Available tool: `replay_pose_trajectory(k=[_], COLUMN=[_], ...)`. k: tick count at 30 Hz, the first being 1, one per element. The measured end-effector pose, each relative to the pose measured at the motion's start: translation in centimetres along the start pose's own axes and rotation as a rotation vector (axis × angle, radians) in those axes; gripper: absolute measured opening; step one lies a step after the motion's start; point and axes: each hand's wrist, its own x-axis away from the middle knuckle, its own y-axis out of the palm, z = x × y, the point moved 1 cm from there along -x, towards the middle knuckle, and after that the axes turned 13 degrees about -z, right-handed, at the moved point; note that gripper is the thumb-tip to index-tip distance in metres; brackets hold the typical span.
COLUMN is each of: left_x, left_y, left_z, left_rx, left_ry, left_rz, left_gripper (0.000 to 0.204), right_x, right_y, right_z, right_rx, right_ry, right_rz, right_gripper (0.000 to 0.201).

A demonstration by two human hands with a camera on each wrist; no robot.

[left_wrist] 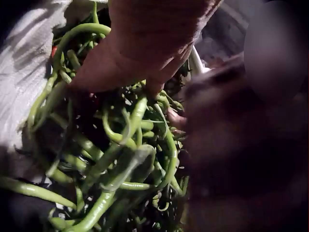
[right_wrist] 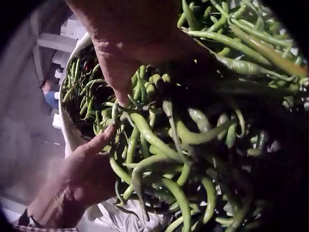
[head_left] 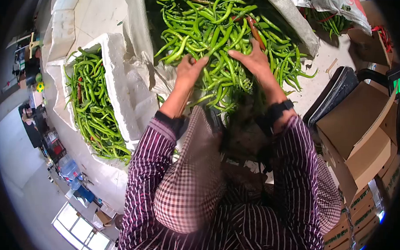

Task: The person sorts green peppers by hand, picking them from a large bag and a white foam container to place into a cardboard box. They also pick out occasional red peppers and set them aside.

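Both hands are in a large heap of long green chili peppers (head_left: 230, 66) in the head view. My left hand (head_left: 189, 74) reaches into the near left part, its thumb toward the middle and its fingers partly hidden among the peppers. The right hand (head_left: 255, 63) rests on the heap further right, thumb spread away from the fingers. A reddish-brown chili (head_left: 256, 32) lies by its fingertips. In the right wrist view the left hand (right_wrist: 79, 176) comes in from the lower left, its thumb close to the right thumb. Curved peppers (left_wrist: 137, 116) lie under the left hand in the left wrist view.
A white woven sack (head_left: 292, 16) surrounds the heap. To the left stands a white foam box (head_left: 115, 89) of more green chilies (head_left: 93, 99). Open cardboard boxes (head_left: 363, 130) and a dark padded chair part (head_left: 335, 94) are at right. A plastic bag (head_left: 334, 6) lies far right.
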Motion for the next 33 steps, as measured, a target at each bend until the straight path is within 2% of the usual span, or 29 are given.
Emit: replay_pose_trajectory(k=[1, 2, 3, 4, 5, 6, 7, 8, 9, 10, 11, 12, 13, 15, 16, 17, 19, 20, 21, 22, 24, 25, 27, 28, 29, 31, 32, 33], left_x=[-0.7, -0.6, -0.5, -0.7, 0.1, 0.9, 1.1, -0.4, 0.0, -1.3, -2.0, -1.7, -2.2, -1.8, -1.3, 0.4, 2.3, 4.0, 5.4, 6.5, 8.0, 7.7, 5.8, 4.7, 5.3, 5.4, 5.1, 5.0], left_y=[1.3, 2.3, 2.8, 2.6, 2.9, 3.1, 3.4, 3.1, 2.9, 2.6, 2.4, 3.1, 3.6, 3.8, 3.4, 3.6, 4.0, 3.9, 3.6, 3.3, 2.3, 1.8, 1.0, 0.6, 0.5, -0.1, -0.3, -0.5], left_z=[-0.3, 0.3, 1.4, 1.1, 1.0, 1.2, 1.5, -0.7, -0.1, -1.4, -0.7, 0.1, 0.1, 0.6, 0.5, 1.9, 2.7, 4.0, 5.2, 5.3, 5.2, 4.0, -0.2, -2.7, -1.7, -2.5, -3.4, -4.3], left_rx=[0.345, 0.409, 0.475, 0.521, 0.524, 0.579, 0.633, 0.518, 0.658, 0.636, 0.615, 0.728, 0.723, 0.742, 0.666, 0.718, 0.774, 0.825, 0.819, 0.809, 0.794, 0.771, 0.482, 0.290, 0.181, 0.143, 0.144, -0.019], left_ry=[0.049, 0.036, 0.029, 0.035, 0.032, 0.034, 0.035, -0.066, -0.042, -0.047, -0.040, -0.016, -0.015, 0.092, 0.014, 0.033, 0.094, 0.071, 0.161, 0.198, 0.246, 0.227, 0.153, 0.101, 0.009, -0.043, -0.041, 0.080], left_rz=[-0.063, -0.060, -0.058, -0.172, -0.175, -0.182, -0.194, -0.137, -0.218, -0.191, -0.163, -0.197, -0.227, -0.274, -0.289, -0.317, -0.362, -0.350, -0.392, -0.445, -0.536, -0.534, -0.501, -0.421, -0.418, -0.452, -0.452, -0.411], left_gripper=[0.073, 0.079, 0.085, 0.100, 0.100, 0.106, 0.111, 0.117, 0.117, 0.114, 0.111, 0.079, 0.074, 0.067, 0.061, 0.058, 0.064, 0.065, 0.065, 0.065, 0.064, 0.061, 0.055, 0.056, 0.058, 0.061, 0.061, 0.062], right_x=[-0.4, -1.1, -1.4, -1.3, -1.0, 0.0, 0.8, 0.8, 1.0, 0.6, -0.1, -0.2, -0.2, -0.1, 0.6, 1.3, 4.8, 6.0, 7.3, 8.9, 11.7, 11.8, 11.8, 11.5, 11.0, 9.3, 8.5, 7.4], right_y=[0.4, 0.5, 0.0, -0.4, -0.7, -0.7, -0.4, -0.5, -0.4, -0.1, 0.2, 0.6, 1.0, 0.7, 0.2, -0.1, -1.9, -2.8, -3.8, -4.8, -6.6, -7.6, -8.4, -8.6, -8.6, -8.6, -8.5, -8.0], right_z=[0.0, -0.3, -0.3, -0.1, 0.1, -0.2, -0.4, -0.3, 0.1, 0.0, -0.2, -0.1, 0.1, 0.4, 1.1, 1.5, -0.7, -1.2, -1.4, -1.4, -1.7, -1.9, -2.2, -2.4, -2.0, -0.7, -0.8, -0.5], right_rx=[0.096, 0.104, 0.108, 0.072, 0.036, 0.015, 0.078, 0.031, -0.020, 0.086, 0.092, 0.149, 0.205, 0.193, 0.051, -0.090, -0.089, -0.156, -0.222, -0.218, 0.019, 0.024, 0.256, 0.370, 0.368, 0.282, 0.340, 0.341], right_ry=[0.031, 0.061, 0.055, 0.024, -0.006, -0.107, -0.080, -0.093, -0.101, -0.123, -0.129, -0.082, -0.031, -0.036, -0.095, -0.159, -0.106, -0.196, -0.282, -0.272, -0.492, -0.500, -0.353, -0.299, -0.298, -0.290, -0.211, -0.213], right_rz=[-0.028, -0.120, -0.119, -0.211, -0.302, -0.307, -0.327, -0.360, -0.396, -0.339, -0.327, -0.277, -0.226, -0.232, -0.263, -0.293, -0.265, -0.337, -0.407, -0.403, -0.416, -0.404, -0.435, -0.329, -0.325, -0.117, -0.062, -0.062], right_gripper=[0.090, 0.098, 0.098, 0.099, 0.101, 0.101, 0.099, 0.098, 0.098, 0.096, 0.096, 0.095, 0.095, 0.094, 0.094, 0.094, 0.092, 0.083, 0.073, 0.073, 0.058, 0.058, 0.045, 0.038, 0.038, 0.032, 0.028, 0.028])
